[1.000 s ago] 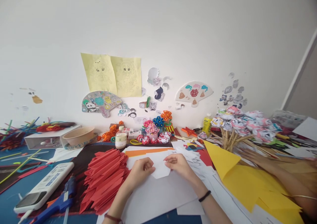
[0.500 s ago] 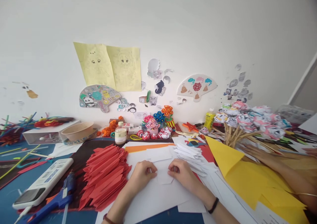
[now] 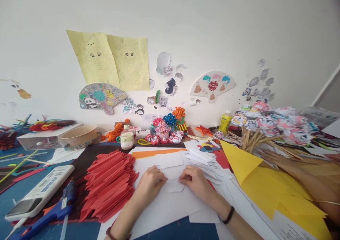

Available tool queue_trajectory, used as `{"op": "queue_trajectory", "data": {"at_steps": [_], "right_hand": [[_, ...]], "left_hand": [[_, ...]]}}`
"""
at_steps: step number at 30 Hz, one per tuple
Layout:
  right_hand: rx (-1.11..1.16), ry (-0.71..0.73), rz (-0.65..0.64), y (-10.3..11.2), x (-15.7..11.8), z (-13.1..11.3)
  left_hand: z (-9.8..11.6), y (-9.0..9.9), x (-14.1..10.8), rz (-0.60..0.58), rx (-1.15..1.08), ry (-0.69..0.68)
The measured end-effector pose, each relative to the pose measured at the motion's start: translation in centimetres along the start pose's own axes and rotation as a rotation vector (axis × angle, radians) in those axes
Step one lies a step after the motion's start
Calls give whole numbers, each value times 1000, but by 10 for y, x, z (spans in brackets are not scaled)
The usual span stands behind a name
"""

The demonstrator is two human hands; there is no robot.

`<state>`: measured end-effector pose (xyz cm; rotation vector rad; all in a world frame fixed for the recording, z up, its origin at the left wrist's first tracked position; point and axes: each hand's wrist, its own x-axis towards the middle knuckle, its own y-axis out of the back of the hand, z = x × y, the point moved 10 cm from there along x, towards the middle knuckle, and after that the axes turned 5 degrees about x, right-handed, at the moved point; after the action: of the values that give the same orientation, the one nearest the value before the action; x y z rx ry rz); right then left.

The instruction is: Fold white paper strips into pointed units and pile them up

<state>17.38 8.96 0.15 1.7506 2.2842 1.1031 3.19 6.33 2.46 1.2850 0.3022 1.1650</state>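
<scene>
A small white piece of paper (image 3: pixel 174 186) is held level between my two hands, over larger white sheets (image 3: pixel 162 215). My left hand (image 3: pixel 151 180) pinches its left edge, thumb against fingers. On the opposite edge, my right hand (image 3: pixel 196 182) has the same kind of pinch. Just beyond lies another small white paper piece (image 3: pixel 170 160). A heap of folded red paper strips (image 3: pixel 111 187) is left of my left hand. Folded white paper strips (image 3: pixel 203 158) are piled beyond my right hand.
At left lie a blue glue gun (image 3: pixel 63 204) and a white power strip (image 3: pixel 39 192). A small bottle (image 3: pixel 126 138) stands behind the papers. Yellow paper (image 3: pixel 268 194) covers the right side, where another person's arm (image 3: pixel 300 171) reaches in near bundled paper flowers (image 3: pixel 265 121).
The view has shifted slightly, so the wall and table items sit a little higher in the picture. Both hands keep their pinch on the white paper, with little visible movement.
</scene>
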Motion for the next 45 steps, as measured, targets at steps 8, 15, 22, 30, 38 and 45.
{"op": "queue_trajectory", "data": {"at_steps": [8, 15, 22, 30, 38, 45], "right_hand": [[-109, 131, -30, 1, -5, -22], [-296, 383, -40, -8, -11, -37], [-457, 505, -51, -19, -20, -46], [-663, 618, -57, -30, -24, -56], [-727, 622, -89, -34, -26, -60], [-797, 532, -80, -32, -25, -57]], "left_hand": [[14, -3, -2, -10, 166, -136], [26, -8, -5, -17, 274, -232], [33, -13, -8, -70, 353, -266], [38, -19, -8, -73, 442, -314], [46, -26, -10, -112, 566, -363], [51, -30, -14, -120, 668, -389]]}}
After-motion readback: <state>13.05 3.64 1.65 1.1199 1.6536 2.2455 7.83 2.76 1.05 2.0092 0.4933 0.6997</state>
